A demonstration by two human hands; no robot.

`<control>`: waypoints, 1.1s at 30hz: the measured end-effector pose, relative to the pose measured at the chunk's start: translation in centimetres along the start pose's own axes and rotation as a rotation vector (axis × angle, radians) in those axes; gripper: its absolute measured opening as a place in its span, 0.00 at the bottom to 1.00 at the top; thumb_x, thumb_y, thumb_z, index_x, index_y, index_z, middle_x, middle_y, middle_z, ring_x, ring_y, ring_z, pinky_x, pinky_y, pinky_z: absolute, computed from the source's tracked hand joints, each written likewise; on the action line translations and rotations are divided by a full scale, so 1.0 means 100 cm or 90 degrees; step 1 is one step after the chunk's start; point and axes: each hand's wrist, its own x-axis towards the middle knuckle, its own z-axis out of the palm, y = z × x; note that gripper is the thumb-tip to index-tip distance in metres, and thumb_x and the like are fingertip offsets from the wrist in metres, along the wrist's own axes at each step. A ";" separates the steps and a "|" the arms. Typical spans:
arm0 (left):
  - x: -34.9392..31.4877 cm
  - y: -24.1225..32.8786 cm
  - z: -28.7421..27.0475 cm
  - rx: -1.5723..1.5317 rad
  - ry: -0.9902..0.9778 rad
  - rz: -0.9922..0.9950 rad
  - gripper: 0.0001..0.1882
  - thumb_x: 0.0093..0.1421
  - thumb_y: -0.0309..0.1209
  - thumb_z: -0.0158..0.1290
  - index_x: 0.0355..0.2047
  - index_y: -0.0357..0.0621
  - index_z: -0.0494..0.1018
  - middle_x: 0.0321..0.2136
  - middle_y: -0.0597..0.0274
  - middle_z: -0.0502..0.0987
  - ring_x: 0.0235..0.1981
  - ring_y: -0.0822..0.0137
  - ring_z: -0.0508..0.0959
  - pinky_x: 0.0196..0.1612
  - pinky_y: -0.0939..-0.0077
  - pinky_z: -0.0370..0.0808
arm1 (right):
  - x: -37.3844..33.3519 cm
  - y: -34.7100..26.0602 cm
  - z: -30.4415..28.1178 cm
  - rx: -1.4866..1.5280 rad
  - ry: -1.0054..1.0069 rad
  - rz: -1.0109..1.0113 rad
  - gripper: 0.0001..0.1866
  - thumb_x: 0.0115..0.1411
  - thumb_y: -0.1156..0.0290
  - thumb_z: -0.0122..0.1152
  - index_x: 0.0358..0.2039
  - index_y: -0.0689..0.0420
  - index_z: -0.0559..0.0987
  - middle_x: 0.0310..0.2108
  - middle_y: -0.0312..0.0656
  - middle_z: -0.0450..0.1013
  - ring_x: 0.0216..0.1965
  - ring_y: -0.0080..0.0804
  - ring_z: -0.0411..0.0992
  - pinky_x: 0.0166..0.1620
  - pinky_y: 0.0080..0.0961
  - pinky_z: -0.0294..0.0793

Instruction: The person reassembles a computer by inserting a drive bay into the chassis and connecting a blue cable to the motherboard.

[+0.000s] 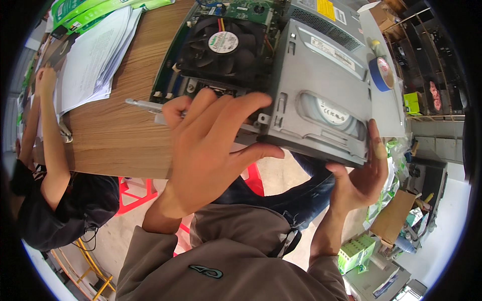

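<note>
A silver metal drive cage sits tilted over the right part of an opened computer case. Through its oval cut-out a round white label shows. My right hand grips the cage's near right corner, thumb at the front edge and fingers up the side. At the near left corner, my left hand has its index finger on the side edge and its thumb at the front edge; its other fingers curl over the case front. Beside them juts a thin silver metal piece, whose kind I cannot tell. A black fan lies in the case.
A blue tape roll stands at the right. Stacked papers and green packages lie on the wooden table. At the left, another person's arm reaches over the table. A red stool stands below.
</note>
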 end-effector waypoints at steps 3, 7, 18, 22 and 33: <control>0.001 -0.001 -0.001 0.013 -0.018 -0.009 0.35 0.32 0.47 0.72 0.43 0.48 0.77 0.28 0.70 0.76 0.28 0.69 0.70 0.43 0.69 0.55 | 0.003 -0.003 -0.001 0.010 0.009 0.015 0.43 0.43 0.63 0.78 0.57 0.65 0.66 0.56 0.67 0.67 0.60 0.55 0.67 0.63 0.46 0.65; 0.002 -0.002 -0.004 0.032 -0.034 0.024 0.33 0.32 0.44 0.71 0.42 0.49 0.78 0.26 0.71 0.74 0.29 0.68 0.68 0.42 0.69 0.54 | -0.008 0.007 -0.004 0.041 0.034 0.017 0.43 0.41 0.66 0.79 0.56 0.69 0.68 0.55 0.64 0.69 0.58 0.54 0.69 0.62 0.45 0.66; 0.002 -0.004 -0.004 0.026 -0.058 0.013 0.29 0.38 0.43 0.68 0.44 0.51 0.78 0.24 0.71 0.72 0.29 0.65 0.67 0.42 0.67 0.54 | -0.017 0.019 -0.011 0.043 0.008 0.035 0.45 0.45 0.63 0.78 0.60 0.67 0.65 0.61 0.62 0.63 0.63 0.52 0.63 0.65 0.45 0.62; -0.001 -0.005 0.002 0.058 -0.026 0.036 0.27 0.42 0.42 0.67 0.43 0.49 0.77 0.29 0.68 0.75 0.32 0.62 0.68 0.43 0.66 0.56 | -0.017 0.008 0.005 0.041 0.012 0.130 0.51 0.56 0.54 0.70 0.67 0.69 0.52 0.66 0.62 0.55 0.65 0.49 0.59 0.66 0.43 0.59; 0.008 0.016 0.001 0.097 -0.086 0.022 0.27 0.39 0.38 0.69 0.40 0.43 0.76 0.29 0.66 0.75 0.33 0.60 0.69 0.43 0.65 0.56 | -0.034 0.029 -0.016 0.195 0.025 0.184 0.45 0.47 0.85 0.71 0.64 0.68 0.57 0.56 0.61 0.69 0.62 0.52 0.66 0.63 0.41 0.65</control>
